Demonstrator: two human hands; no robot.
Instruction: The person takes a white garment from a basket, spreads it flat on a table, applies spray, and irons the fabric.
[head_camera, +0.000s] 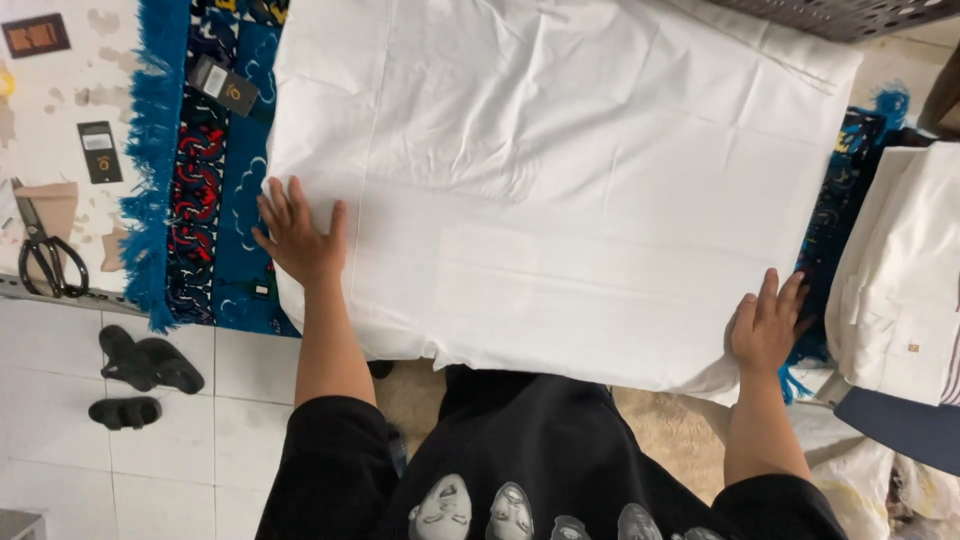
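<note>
At about nine o'clock, a pair of black scissors (45, 255) lies on a pale, stained tabletop (60, 110), with two small dark tags (100, 151) above it toward ten o'clock. Below, near eight o'clock, black sandals (145, 365) sit on a white tiled floor (200, 440). Just right of the scissors runs a blue patterned rug (215, 200) with a fringed edge.

The left hand (300, 235) lies flat, fingers spread, palm down on the left edge of a large white cloth (560, 190), which covers the middle of the view from nine o'clock round to three o'clock and lies over the rug. The cloth is mostly smooth, with light creases, and its near edge hangs toward the person's black shirt (520, 450) at six o'clock.

The right hand (768, 322), at about four o'clock, rests on the cloth's near right corner, fingers slightly apart and pressing down; whether it pinches the edge cannot be told.

At three o'clock, a stack of folded white cloth (900, 270) sits just beside the rug's right end.
</note>
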